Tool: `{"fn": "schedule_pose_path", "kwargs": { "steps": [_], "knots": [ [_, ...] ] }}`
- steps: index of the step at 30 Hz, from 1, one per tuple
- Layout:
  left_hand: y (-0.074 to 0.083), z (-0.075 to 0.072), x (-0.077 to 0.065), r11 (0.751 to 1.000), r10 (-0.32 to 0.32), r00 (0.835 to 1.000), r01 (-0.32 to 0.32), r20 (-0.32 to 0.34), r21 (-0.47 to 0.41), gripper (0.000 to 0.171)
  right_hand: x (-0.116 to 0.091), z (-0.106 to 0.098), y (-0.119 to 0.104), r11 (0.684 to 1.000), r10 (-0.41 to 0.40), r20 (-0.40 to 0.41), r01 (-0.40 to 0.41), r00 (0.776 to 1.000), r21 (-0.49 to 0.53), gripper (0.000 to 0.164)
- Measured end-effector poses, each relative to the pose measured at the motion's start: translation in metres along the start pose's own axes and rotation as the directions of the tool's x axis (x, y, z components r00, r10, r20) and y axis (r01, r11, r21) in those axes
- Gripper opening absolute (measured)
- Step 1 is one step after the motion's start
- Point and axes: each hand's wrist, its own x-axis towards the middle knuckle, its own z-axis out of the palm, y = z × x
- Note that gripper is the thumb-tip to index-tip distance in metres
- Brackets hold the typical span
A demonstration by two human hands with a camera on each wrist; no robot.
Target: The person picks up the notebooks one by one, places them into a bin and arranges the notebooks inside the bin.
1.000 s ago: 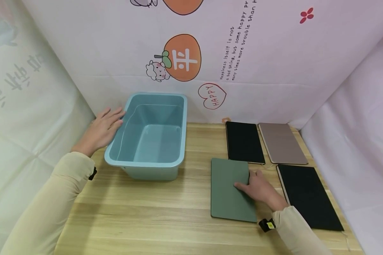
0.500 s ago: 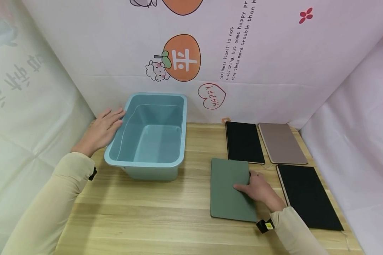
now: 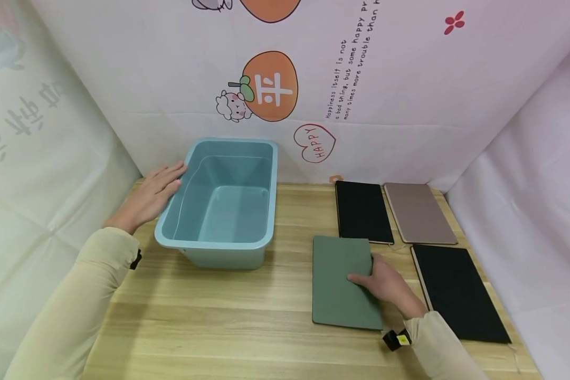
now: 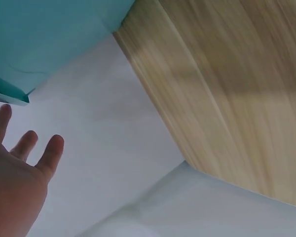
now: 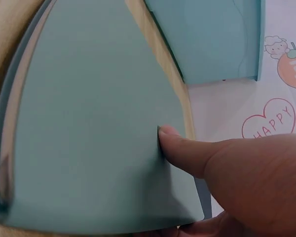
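Observation:
My right hand [image 3: 387, 279] grips a green notebook [image 3: 339, 295] by its right edge, thumb on the cover and the other fingers tucked under the edge. In the right wrist view the thumb [image 5: 187, 150] presses on the green cover, and the page edges show at the left. On the left side of the table stands a light blue plastic bin [image 3: 233, 245] with nothing inside. My left hand [image 3: 149, 195] rests along its left rim with fingers extended. The left wrist view shows those fingers [image 4: 52, 155] straight, just below the bin's rim.
A smaller black notebook [image 3: 364, 211] and a mauve notebook [image 3: 420, 214] lie at the back right of the wooden table [image 3: 209, 322]. A larger black notebook [image 3: 458, 293] lies right of my right hand. White printed cloth [image 3: 389, 68] walls the table at the back and sides.
Hardly anything differs. My right fingers sit slightly further under the green notebook's edge, and the left hand stays on the bin's rim.

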Motion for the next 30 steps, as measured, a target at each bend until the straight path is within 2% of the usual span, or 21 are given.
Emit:
{"fn": "schedule_pose_path", "kwargs": {
  "steps": [5,9,13,17,22,30],
  "knots": [
    [-0.005,0.003,0.0,0.997,0.034,0.999,-0.034,0.0,-0.073,0.055,-0.004,-0.004,0.003,0.996,-0.078,0.017,0.077,0.997,0.047,0.098],
    [-0.006,0.004,0.0,0.996,0.047,0.999,-0.047,-0.003,-0.081,0.054,-0.006,-0.006,0.004,0.987,-0.127,0.036,0.123,0.991,0.1,0.089],
    [-0.006,0.003,0.001,0.996,0.048,0.999,-0.048,0.0,-0.071,0.054,-0.009,-0.008,0.004,0.975,-0.127,0.074,0.111,0.989,0.191,0.086],
    [-0.006,0.003,0.001,0.997,0.055,0.998,-0.055,-0.001,-0.054,0.053,-0.014,-0.012,0.003,0.949,-0.123,0.111,0.084,0.986,0.304,0.084],
    [-0.006,0.003,0.001,0.997,0.064,0.998,-0.065,-0.009,-0.037,0.053,-0.017,-0.018,0.006,0.925,-0.125,0.13,0.069,0.984,0.372,0.081],
    [-0.004,0.003,0.002,0.997,0.069,0.997,-0.069,-0.019,-0.025,0.053,-0.017,-0.027,0.011,0.862,-0.127,0.176,0.02,0.976,0.507,0.075]
  ]
}}
